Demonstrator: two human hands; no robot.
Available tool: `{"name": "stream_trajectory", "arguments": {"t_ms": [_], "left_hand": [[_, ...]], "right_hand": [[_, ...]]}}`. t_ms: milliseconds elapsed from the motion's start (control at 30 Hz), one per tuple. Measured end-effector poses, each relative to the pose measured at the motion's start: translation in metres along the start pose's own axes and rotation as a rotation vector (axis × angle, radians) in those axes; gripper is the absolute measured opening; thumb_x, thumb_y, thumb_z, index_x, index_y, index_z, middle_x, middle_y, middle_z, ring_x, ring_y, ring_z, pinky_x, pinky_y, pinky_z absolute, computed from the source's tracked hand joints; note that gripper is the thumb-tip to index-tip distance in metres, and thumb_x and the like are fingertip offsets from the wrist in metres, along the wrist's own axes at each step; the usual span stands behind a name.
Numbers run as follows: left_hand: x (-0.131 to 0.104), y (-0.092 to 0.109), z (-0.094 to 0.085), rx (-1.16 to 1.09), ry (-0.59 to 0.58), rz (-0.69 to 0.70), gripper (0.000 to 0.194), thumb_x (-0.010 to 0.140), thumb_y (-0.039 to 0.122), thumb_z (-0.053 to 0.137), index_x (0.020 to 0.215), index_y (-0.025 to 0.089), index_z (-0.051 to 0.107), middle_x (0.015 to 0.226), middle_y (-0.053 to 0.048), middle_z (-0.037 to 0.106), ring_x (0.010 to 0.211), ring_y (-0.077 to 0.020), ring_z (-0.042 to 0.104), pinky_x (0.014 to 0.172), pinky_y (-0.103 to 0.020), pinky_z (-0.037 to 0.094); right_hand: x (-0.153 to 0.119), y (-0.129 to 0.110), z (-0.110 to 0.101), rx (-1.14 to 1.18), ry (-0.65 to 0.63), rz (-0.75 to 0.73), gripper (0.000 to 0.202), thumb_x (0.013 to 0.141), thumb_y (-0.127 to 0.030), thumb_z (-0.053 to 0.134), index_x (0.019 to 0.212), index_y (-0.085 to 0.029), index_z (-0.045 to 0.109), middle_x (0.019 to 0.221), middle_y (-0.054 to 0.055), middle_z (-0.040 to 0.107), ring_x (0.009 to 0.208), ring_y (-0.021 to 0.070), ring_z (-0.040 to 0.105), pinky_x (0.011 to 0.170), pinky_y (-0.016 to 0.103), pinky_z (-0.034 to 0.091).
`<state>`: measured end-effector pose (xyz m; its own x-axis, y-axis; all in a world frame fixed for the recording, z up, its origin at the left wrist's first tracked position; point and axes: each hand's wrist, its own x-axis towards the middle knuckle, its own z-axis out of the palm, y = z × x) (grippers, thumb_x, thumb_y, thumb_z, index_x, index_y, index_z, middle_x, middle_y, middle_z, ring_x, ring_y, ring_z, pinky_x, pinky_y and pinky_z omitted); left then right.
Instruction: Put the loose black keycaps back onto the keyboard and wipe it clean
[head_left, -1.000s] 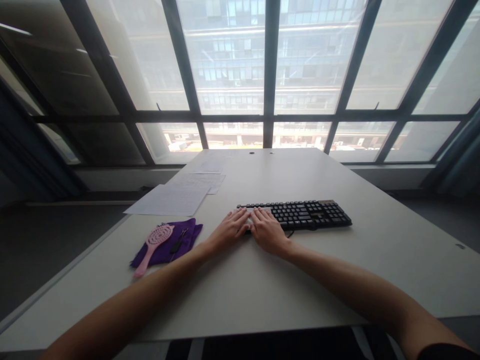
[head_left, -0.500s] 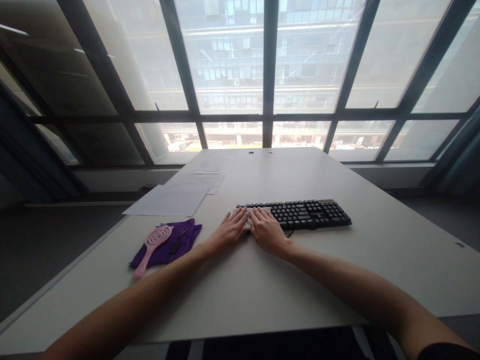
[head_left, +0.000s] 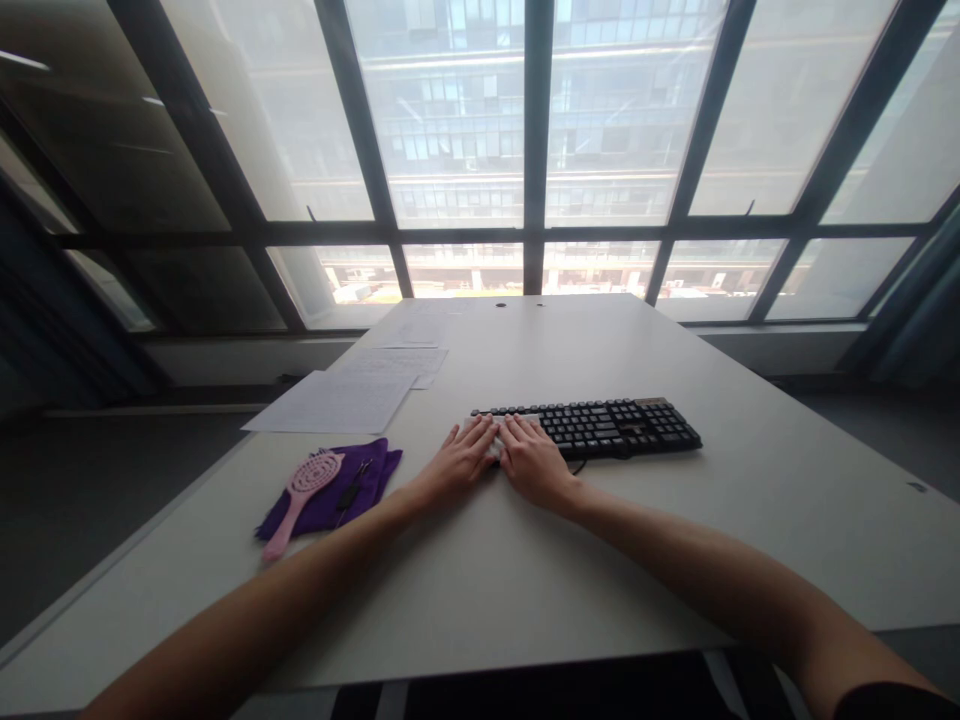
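Two hands point(head_left: 535, 460) flat on white material point(head_left: 496, 447), black keyboard point(head_left: 622, 430) beneath, unmoved.

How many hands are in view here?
2: the left hand and the right hand, side by side, laid on something white over the left end of the keyboard. No others show.

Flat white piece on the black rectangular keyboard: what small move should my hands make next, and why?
Perhaps slide the flat white piece gently rightward: your left hand and right hand lie spread over it at the left end of the black keyboard, whose keys farther right are uncovered.
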<state>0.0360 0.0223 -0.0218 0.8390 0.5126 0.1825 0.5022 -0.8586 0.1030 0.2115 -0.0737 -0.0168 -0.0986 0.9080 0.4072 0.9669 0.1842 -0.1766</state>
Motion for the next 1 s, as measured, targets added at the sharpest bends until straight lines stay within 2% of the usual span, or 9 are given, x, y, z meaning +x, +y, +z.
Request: {"name": "stream_trajectory", "arguments": {"t_ms": [267,533,800,1000], "left_hand": [[0.0005,-0.0010,0.0015,-0.022,0.017,0.004,0.060,0.106,0.041,0.033,0.161,0.015,0.029,0.166,-0.015,0.027,0.156,-0.0308,0.021,0.124,-0.056,0.023],[0.0020,-0.0045,0.0056,-0.022,0.116,0.096,0.056,0.105,0.036,0.039,0.156,0.012,0.037,0.161,-0.019,0.036,0.153,-0.0297,0.030,0.124,-0.053,0.028],[0.0006,-0.0017,0.0008,0.007,0.074,0.059,0.056,0.106,0.039,0.036,0.157,0.014,0.037,0.163,-0.017,0.035,0.154,-0.0299,0.028,0.124,-0.055,0.025],[0.0009,-0.0028,0.0016,-0.020,0.084,0.077,0.058,0.106,0.040,0.039,0.155,0.009,0.039,0.162,-0.019,0.035,0.153,-0.0303,0.029,0.124,-0.053,0.027]], "right_hand": [[-0.0006,0.0005,-0.0010,-0.006,0.000,-0.001,0.051,0.103,-0.026,0.040,0.149,-0.007,0.049,0.156,0.018,0.046,0.148,0.0275,0.038,0.123,0.044,0.026],[-0.0004,-0.0020,-0.0052,-0.011,-0.016,0.004,0.051,0.103,-0.027,0.040,0.148,-0.006,0.050,0.157,0.018,0.046,0.147,0.0279,0.039,0.123,0.044,0.027],[-0.0004,-0.0006,-0.0026,-0.004,-0.002,-0.005,0.049,0.104,-0.027,0.039,0.147,-0.006,0.052,0.155,0.018,0.047,0.147,0.0262,0.040,0.123,0.044,0.026],[-0.0003,-0.0007,-0.0031,0.003,-0.003,0.001,0.050,0.103,-0.027,0.039,0.148,-0.007,0.051,0.156,0.018,0.047,0.148,0.0256,0.039,0.123,0.044,0.026]]}}
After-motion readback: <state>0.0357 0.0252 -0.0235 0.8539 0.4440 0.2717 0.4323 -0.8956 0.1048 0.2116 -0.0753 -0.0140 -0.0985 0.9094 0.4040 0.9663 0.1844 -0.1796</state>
